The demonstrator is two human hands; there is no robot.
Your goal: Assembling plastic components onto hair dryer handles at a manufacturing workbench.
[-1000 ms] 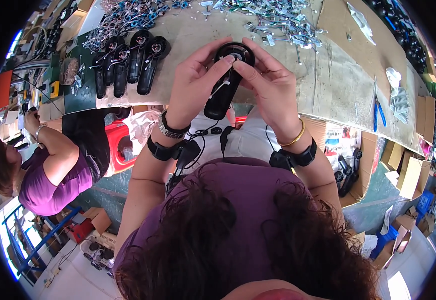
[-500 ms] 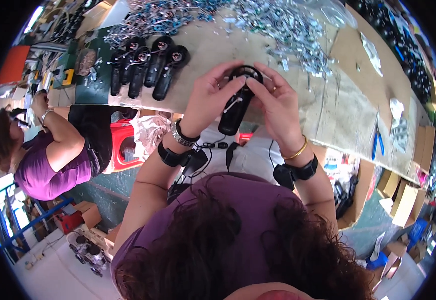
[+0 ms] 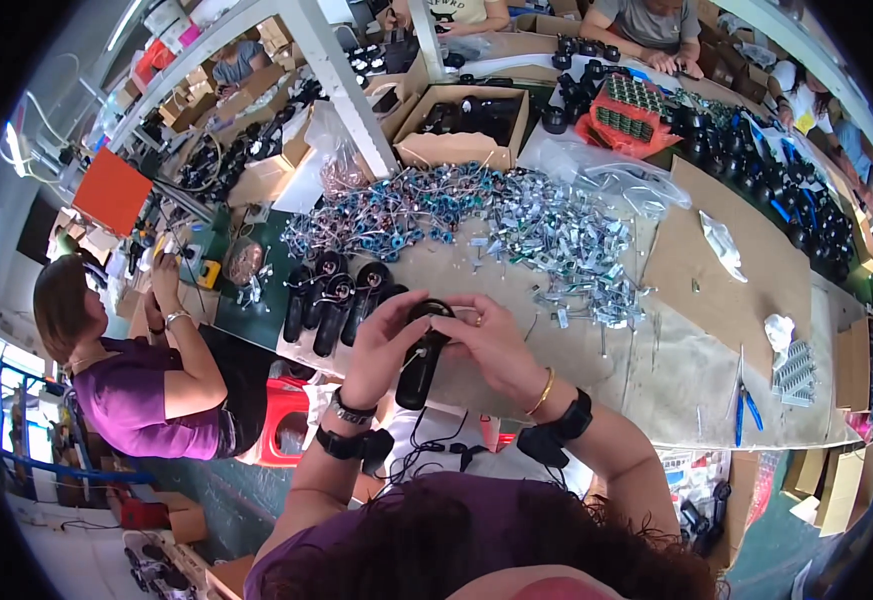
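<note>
Over the near edge of the workbench [image 3: 596, 370], I hold a black handheld fan housing [image 3: 415, 382], a long handle with a round ring-shaped head. My left hand [image 3: 379, 350] is closed around the left side of the head. My right hand [image 3: 496, 345] grips the head from the right, its thumb and fingers at the ring. A short white wire end shows at the neck of the housing, beside my left thumb. What my fingertips press inside the ring is hidden. Several similar black housings [image 3: 331, 318], with small wired parts in their heads, lie side by side to the left.
Beyond my hands lie a heap of small wired parts [image 3: 381, 218] and a heap of small boards with silvery pieces [image 3: 566, 240]. Blue-handled pliers [image 3: 744, 405] rest at the right, near a cardboard sheet [image 3: 691, 255]. A co-worker [image 3: 146, 390] works at the left; others sit across.
The view has tilted up, showing more of the bench and the people beyond. Both hands stay on the fan housing, the right one now seen more side-on.
</note>
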